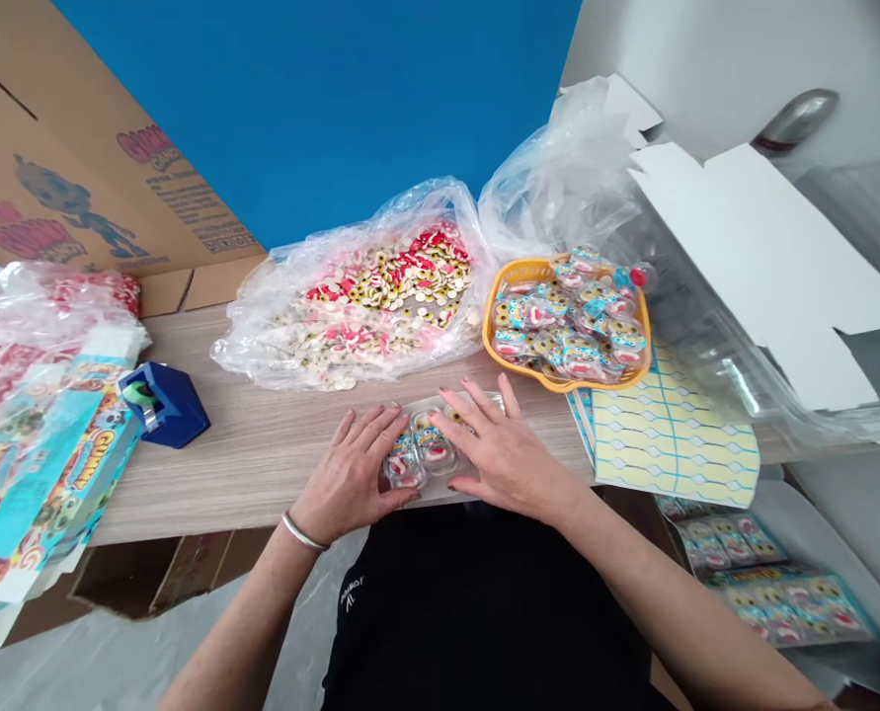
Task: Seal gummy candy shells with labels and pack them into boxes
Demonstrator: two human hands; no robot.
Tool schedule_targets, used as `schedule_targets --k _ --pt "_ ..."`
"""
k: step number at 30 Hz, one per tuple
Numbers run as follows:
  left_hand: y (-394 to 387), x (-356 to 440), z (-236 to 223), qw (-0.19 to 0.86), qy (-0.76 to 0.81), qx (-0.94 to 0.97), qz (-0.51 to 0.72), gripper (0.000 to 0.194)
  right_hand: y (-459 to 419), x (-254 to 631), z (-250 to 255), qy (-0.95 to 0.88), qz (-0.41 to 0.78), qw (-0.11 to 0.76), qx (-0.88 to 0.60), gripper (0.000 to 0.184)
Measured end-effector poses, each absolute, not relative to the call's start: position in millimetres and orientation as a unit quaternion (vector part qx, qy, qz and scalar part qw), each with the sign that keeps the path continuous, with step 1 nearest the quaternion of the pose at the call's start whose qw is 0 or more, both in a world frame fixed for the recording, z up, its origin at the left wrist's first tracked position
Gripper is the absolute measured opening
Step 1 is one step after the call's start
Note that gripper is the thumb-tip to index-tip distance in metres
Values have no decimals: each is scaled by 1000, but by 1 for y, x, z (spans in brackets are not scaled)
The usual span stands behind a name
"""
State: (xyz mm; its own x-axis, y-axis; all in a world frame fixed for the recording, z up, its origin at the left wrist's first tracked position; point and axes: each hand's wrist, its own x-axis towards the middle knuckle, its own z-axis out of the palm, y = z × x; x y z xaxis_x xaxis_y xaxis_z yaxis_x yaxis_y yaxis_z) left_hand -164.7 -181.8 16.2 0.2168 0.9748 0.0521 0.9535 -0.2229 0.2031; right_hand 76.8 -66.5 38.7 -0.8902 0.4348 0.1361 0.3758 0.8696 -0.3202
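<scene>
Head view, left to right. We had a printed cardboard carton (76, 168) leaning at far left, and below it a clear plastic bag (17, 321) with red contents, too blurred to identify. It lay on a colourful gummy candy box (50, 474). A blue tape dispenser (165, 405) sat just right of the box on the wood-grain table (247, 464).

Our left hand (351, 474), with a silver bangle (302, 531) at the wrist, lay open over a clear plastic tray (421, 449). The tray held gummy candies in clear pods and sat near the table's front edge, between both hands. Our right hand (506, 454) had its fingers (476, 420) spread across the tray's far side. Neither hand was clenched; both touched the tray, but we could not tell whether they gripped it.

Behind the hands lay a large clear bag (351, 296) of round red, yellow and white gummies. Right of it stood an orange basket (493, 316) piled with small clear candy packs (573, 316). A sheet of yellow labels (669, 434) lay by the basket, with white cardboard (772, 257) beyond. Candy display cards (772, 592) sat lower right, below table level.
</scene>
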Motion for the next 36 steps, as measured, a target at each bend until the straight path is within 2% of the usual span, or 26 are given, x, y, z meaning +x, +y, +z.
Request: schedule_targets --k 3,9,15,24,26,29,32,36 --pt "-182 -168 14 70 617 779 86 89 -72 68 39 -969 119 114 -182 87" --pt "-181 -170 12 92 615 778 86 106 -71 42 30 -980 105 115 -123 88" --pt "-182 -173 6 83 604 786 99 92 -70 38 25 -979 104 111 -135 80" --pt "-186 -172 8 57 596 793 110 96 -82 55 39 -968 142 131 -158 75" --pt "-186 -172 11 49 596 793 118 97 -87 75 42 -958 150 153 -189 66" --pt "-185 -172 15 36 601 786 141 92 -94 114 32 -915 150 239 -288 50" --pt "-176 -167 19 32 610 775 163 81 -100 146 10 -830 184 322 -416 48" --pt "-154 -145 27 29 595 785 171 69 -110 161 -14 -731 293 341 -513 46"
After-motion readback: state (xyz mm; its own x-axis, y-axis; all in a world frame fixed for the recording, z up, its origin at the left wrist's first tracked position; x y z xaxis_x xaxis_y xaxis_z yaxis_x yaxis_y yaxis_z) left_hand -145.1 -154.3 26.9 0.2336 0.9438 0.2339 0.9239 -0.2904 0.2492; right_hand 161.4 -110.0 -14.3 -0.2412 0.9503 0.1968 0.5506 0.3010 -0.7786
